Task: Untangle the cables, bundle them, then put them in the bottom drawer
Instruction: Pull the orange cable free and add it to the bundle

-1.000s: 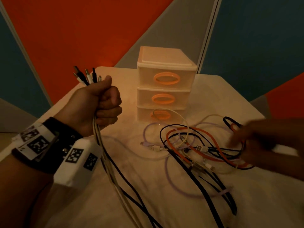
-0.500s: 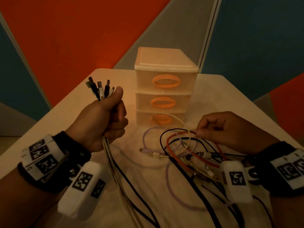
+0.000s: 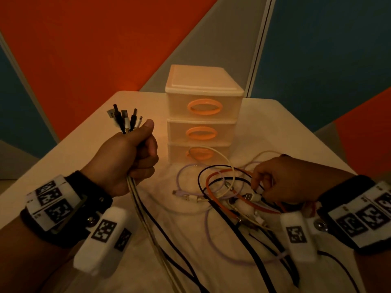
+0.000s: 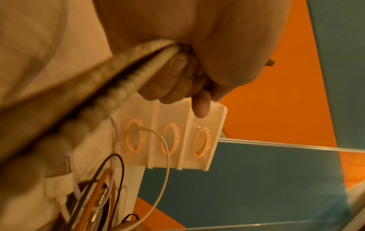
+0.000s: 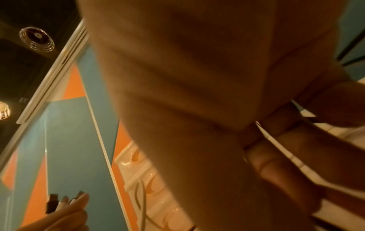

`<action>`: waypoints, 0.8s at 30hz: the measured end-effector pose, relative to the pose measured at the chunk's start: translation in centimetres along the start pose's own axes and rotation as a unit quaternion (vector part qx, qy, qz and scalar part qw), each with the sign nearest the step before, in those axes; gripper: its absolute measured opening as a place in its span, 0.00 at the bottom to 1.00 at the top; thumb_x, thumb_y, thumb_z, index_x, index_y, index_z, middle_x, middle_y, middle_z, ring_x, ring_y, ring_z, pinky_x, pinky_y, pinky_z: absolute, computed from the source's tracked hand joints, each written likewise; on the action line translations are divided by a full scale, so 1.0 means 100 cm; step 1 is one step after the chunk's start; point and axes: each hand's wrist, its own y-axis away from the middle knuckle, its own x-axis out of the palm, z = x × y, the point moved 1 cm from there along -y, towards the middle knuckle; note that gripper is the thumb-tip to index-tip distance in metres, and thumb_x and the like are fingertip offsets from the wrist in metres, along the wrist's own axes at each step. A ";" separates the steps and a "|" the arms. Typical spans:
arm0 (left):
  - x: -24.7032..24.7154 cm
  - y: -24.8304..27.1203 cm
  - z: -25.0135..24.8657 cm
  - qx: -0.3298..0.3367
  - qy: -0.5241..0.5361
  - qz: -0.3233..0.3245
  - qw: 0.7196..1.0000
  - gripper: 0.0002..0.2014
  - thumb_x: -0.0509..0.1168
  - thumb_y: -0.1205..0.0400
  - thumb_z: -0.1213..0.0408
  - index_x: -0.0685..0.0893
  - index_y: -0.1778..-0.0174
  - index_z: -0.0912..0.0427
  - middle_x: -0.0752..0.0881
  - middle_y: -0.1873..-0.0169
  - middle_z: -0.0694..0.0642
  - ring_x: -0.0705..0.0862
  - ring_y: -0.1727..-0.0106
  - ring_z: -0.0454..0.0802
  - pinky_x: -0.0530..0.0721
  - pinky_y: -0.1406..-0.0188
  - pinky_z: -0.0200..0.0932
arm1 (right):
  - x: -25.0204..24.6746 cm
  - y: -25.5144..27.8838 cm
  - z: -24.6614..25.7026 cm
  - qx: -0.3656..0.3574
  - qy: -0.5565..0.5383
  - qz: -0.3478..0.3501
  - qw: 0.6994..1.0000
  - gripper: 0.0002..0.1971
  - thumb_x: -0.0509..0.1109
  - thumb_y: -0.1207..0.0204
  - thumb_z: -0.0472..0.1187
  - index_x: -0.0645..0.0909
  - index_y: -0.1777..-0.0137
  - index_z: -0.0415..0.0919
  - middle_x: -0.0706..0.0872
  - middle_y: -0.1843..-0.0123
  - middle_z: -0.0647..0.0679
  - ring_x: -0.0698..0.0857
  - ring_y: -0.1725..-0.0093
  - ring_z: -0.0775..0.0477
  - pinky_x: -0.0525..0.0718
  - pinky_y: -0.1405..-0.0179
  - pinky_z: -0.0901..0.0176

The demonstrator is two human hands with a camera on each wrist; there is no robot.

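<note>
Left hand (image 3: 127, 157): fingers (image 4: 173, 82) curled tight around a sheaf of cable ends, thumb laid on top. Connector plugs (image 3: 125, 121) fanned out above the fist toward 11 o'clock; gathered cords (image 3: 146, 220) trailing down from the fist toward 6 o'clock and off the near edge. Probable reason for the raised fist: sorted ends kept aligned and clear of the pile, so further ends can be added one at a time.

Right hand (image 3: 289, 182): fingers (image 5: 280, 157) bent down into the pile at 3 o'clock, pinching a thin white cable (image 5: 276, 143) close to a white plug (image 3: 252, 196). Likely step in hand: freeing one more end for transfer to the left fist.

Tangled cables (image 3: 224, 193): orange, black, lilac and cream loops overlapping at centre on the surface (image 3: 296, 127), just in front of the drawer unit. One cream loop (image 3: 213, 157) standing up across the lowest handle. Untangling judged partly done; bundling not yet begun.

Drawer unit (image 3: 203, 115): three stacked translucent drawers at 12 o'clock, each with an orange oval handle. Bottom drawer (image 3: 201, 154) closed; no contents discernible through the fronts. Cream loop to be cleared from the handle before opening.
</note>
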 end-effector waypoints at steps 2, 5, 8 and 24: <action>0.000 0.000 0.000 0.002 0.001 -0.002 1.000 0.28 0.60 0.13 0.49 0.76 0.77 0.63 0.50 0.70 0.56 0.53 0.78 0.47 0.54 0.83 0.33 | -0.001 0.002 0.004 0.010 0.022 0.006 1.000 0.11 0.76 0.31 0.39 0.86 0.59 0.60 0.87 0.66 0.54 0.84 0.70 0.61 0.79 0.71 0.67; 0.000 0.001 0.000 0.000 0.001 -0.004 1.000 0.29 0.60 0.13 0.49 0.76 0.77 0.63 0.53 0.73 0.54 0.53 0.78 0.47 0.54 0.83 0.34 | -0.004 0.002 0.013 -0.001 0.087 0.015 0.996 0.08 0.76 0.28 0.41 0.87 0.58 0.59 0.82 0.68 0.57 0.81 0.69 0.62 0.73 0.74 0.73; -0.001 0.000 0.000 -0.001 -0.001 -0.002 1.000 0.28 0.60 0.13 0.49 0.76 0.76 0.63 0.57 0.75 0.53 0.54 0.79 0.47 0.53 0.82 0.35 | -0.008 0.003 0.016 -0.010 0.088 0.021 0.996 0.09 0.78 0.29 0.41 0.86 0.57 0.58 0.81 0.67 0.57 0.79 0.70 0.68 0.74 0.74 0.76; 0.000 0.002 -0.002 0.011 -0.007 0.002 1.000 0.28 0.60 0.13 0.49 0.73 0.76 0.64 0.56 0.75 0.54 0.55 0.79 0.47 0.52 0.80 0.38 | 0.010 0.000 0.042 -0.003 0.105 -0.002 0.994 0.10 0.81 0.30 0.52 0.90 0.50 0.53 0.83 0.58 0.60 0.86 0.53 0.56 0.86 0.50 0.58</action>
